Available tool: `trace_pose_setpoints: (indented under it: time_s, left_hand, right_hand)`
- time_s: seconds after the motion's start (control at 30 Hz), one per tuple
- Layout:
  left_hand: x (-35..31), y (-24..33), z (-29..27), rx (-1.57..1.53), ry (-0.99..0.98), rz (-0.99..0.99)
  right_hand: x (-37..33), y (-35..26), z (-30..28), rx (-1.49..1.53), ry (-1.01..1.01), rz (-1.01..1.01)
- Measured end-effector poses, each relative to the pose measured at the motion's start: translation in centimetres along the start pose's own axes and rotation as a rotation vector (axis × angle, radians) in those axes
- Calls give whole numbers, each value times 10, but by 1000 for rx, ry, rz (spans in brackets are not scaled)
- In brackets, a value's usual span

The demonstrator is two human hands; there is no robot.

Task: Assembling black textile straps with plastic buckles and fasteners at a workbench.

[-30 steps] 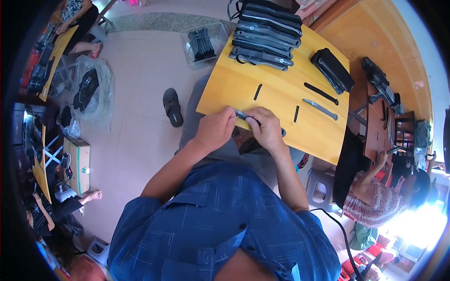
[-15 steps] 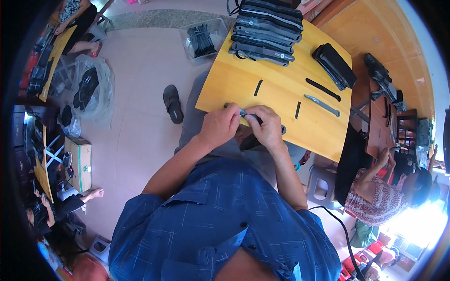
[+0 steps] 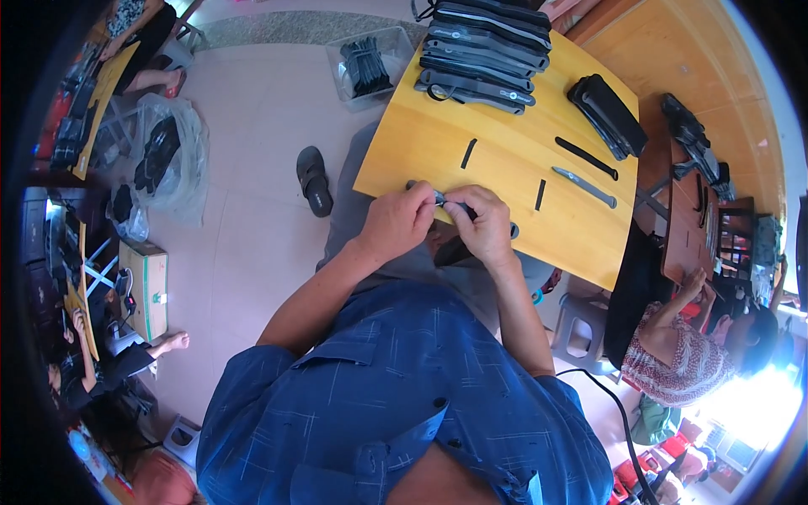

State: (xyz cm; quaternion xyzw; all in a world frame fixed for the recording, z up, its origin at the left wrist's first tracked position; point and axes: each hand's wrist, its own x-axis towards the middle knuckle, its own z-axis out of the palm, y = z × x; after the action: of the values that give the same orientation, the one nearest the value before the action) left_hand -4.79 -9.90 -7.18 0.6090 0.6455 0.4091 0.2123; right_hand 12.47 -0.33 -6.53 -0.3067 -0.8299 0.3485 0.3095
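Note:
My left hand (image 3: pixel 394 220) and my right hand (image 3: pixel 485 225) are close together at the near edge of the yellow table. Both are closed on a dark grey strap (image 3: pixel 439 199), pinched between thumbs and fingers. Its dark ends stick out past the two hands, and most of it is hidden by my fingers. Farther right on the tabletop lie a grey strap (image 3: pixel 584 187) with a pointed end and a black strap (image 3: pixel 587 158). Two short black strips, one on the left (image 3: pixel 469 153) and one on the right (image 3: pixel 539 194), rest beyond my hands.
A tall pile of grey and black straps (image 3: pixel 480 63) covers the table's far end, beside a black bundle (image 3: pixel 608 116). On the floor stand a clear bin (image 3: pixel 370 71) of black pieces and a dark slipper (image 3: pixel 314 181). Another person (image 3: pixel 677 353) sits at the right.
The view has shifted slightly, so the table appears a little to the right. My hands stay at the table edge, still pinching the strap, with only slight finger movement.

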Motion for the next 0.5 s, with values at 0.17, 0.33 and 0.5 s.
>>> trace_pose_setpoints:
  time_s: [0.17, 0.33, 0.5]
  left_hand:
    - [0, 7, 2, -23, 25, -93]
    - [0, 7, 3, 15, 10, -120]
    - [1, 0, 7, 35, 1, -42]
  right_hand:
    - [0, -1, -1, 2, -7, -5]
    - [-1, -3, -1, -4, -5, 5]
    - [-1, -1, -1, 13, -7, 2]
